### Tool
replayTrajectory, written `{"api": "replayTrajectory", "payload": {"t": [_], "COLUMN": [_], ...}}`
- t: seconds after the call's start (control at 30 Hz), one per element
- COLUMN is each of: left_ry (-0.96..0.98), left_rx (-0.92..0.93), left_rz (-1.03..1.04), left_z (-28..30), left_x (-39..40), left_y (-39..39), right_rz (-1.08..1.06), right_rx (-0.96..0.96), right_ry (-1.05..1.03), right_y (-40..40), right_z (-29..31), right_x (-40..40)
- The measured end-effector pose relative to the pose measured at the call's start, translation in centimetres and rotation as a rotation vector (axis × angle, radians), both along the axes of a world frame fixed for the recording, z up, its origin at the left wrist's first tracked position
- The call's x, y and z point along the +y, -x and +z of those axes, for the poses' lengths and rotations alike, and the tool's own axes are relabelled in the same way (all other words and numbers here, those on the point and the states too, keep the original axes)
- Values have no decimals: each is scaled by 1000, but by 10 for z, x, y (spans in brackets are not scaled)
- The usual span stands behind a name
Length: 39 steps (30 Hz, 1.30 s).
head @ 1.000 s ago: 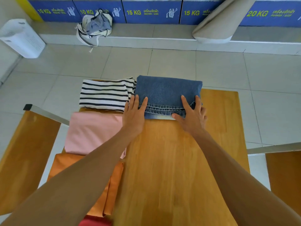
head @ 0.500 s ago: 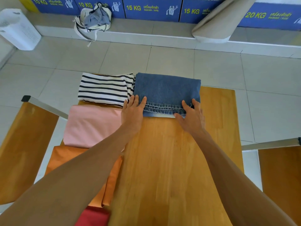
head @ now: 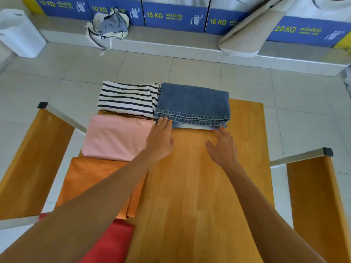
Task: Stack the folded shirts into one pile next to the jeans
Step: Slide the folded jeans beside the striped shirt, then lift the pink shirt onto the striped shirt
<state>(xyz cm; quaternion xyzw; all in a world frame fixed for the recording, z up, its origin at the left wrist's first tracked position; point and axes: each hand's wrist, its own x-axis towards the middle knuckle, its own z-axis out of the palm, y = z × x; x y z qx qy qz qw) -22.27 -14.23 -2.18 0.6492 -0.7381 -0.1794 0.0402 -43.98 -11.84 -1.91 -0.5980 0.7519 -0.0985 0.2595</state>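
Observation:
Folded blue jeans [head: 193,103] lie at the far end of the wooden table [head: 199,186]. Left of them sits a folded black-and-white striped shirt [head: 127,99]. Along the table's left side, coming toward me, lie a pink shirt [head: 115,137], an orange shirt [head: 91,179] and a red shirt [head: 112,243]. My left hand [head: 159,141] lies flat and empty, fingertips at the jeans' near left corner. My right hand [head: 222,147] hovers open over bare wood, fingertips just short of the jeans' near edge.
Wooden benches flank the table on the left [head: 32,158] and right [head: 319,202]. Beyond the table are a tiled floor, a white bin [head: 20,33], a cloth bag [head: 110,25] on a ledge and blue washer panels.
Both hands have slid back off the jeans toward me. The right hand has lifted clear of the denim; the left still reaches its corner. The jeans stay put.

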Motion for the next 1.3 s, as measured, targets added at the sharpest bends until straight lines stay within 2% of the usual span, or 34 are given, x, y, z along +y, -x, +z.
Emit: {"api": "replayTrajectory", "payload": {"t": [0.3,0.73,0.9,1.1,1.3], "left_ry": [-28,-63,-54,-82,-135], "left_rx": [152,203,236,302,334], "left_rz": [28,133,207,268,325], "left_z": [30,38,42,47,40], "left_x": [73,163,169,163,143], "left_y": [-38,-199,-242,-259,-260], "right_rz": [38,148,148,97,11], "right_rx": [-89,-200,-203,-237,-280], "right_ry": [-27,13,-13,-29,56], "right_y": [-70,-217,-245,-257,-252], "right_z": [19,40,40,44,47], "right_x": [77,149,167,177,168]}}
